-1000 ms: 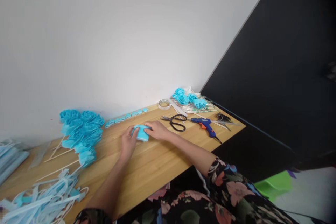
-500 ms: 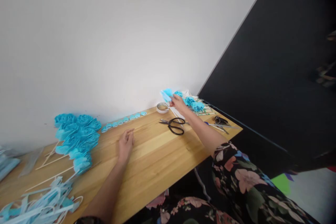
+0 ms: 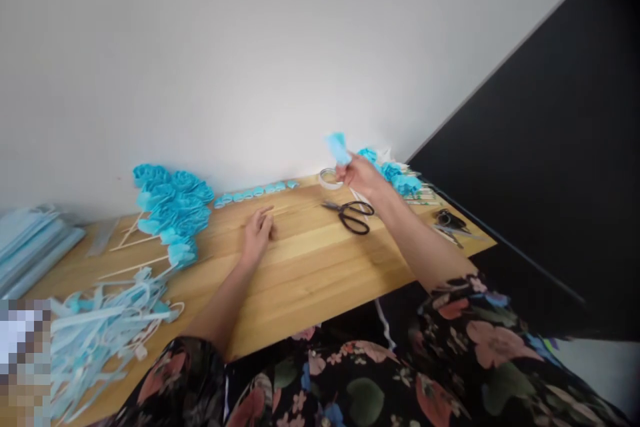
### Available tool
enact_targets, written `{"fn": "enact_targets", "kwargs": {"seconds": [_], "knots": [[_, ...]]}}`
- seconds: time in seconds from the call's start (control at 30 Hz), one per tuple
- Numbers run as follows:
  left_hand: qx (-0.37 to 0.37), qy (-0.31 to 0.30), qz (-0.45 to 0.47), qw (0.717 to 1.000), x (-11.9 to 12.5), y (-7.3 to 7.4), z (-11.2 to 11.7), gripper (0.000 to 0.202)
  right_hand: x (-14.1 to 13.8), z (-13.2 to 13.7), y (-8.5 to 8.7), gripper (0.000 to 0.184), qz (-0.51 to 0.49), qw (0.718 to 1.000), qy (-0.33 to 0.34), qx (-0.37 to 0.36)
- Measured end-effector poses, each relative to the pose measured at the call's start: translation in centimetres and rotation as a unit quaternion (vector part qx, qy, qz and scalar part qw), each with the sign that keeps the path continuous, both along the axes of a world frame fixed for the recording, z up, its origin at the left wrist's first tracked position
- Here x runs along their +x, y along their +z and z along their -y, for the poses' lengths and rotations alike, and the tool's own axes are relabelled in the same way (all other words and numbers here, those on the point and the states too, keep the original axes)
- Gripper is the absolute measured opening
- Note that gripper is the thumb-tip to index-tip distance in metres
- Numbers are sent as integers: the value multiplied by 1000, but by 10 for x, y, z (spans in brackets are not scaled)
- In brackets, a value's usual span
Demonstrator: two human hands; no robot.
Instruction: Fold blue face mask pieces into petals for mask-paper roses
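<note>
Raised over the back of the table, my right hand (image 3: pixel 361 173) pinches a thin light-blue piece of mask fabric (image 3: pixel 338 147) that sticks up from the fingertips. A roll of tape (image 3: pixel 330 179) lies just behind those fingers. My left hand (image 3: pixel 259 232) rests on the wooden table, holding nothing, its index finger stretched out and the others loosely bent. Behind it runs a row of small folded blue pieces (image 3: pixel 257 192) along the wall. Black-handled scissors (image 3: pixel 354 217) lie between the two hands, below the right forearm.
Blue fabric flowers on sticks (image 3: pixel 175 203) lie at the left, above a heap of pale-blue strips and loops (image 3: pixel 115 320). A stack of masks (image 3: pixel 35 247) sits far left. More blue flowers (image 3: pixel 397 175) and dark tools (image 3: pixel 450 219) lie at the right.
The view has turned left and tilted down, showing more of the mask stack. My right hand has lifted the fabric piece higher. The left hand still rests on the table.
</note>
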State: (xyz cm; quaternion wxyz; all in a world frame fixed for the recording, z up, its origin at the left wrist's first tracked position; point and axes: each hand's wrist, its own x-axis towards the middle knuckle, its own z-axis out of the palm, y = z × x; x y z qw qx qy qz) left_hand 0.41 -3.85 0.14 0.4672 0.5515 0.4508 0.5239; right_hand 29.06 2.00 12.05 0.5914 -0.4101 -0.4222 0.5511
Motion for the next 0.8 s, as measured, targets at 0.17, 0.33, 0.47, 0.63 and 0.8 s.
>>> {"fn": "enact_targets", "kwargs": {"seconds": [0.17,0.33,0.47,0.63,0.8], "knots": [[-74,-93,185,976,1,10,-2,80,-73,53,-54,36,176,948,263,-18],[-124,-111,156,974,-5,8,-7,78,-80,48,-70,30,320,916,238,34],[-63,-85,72,992,-4,2,-8,82,-77,45,-74,27,421,878,210,90],[8,-64,-54,996,-1,5,-3,70,-83,46,-75,35,408,873,247,101],[38,-46,-59,996,0,4,-1,67,-87,44,-82,30,378,903,174,105]]}}
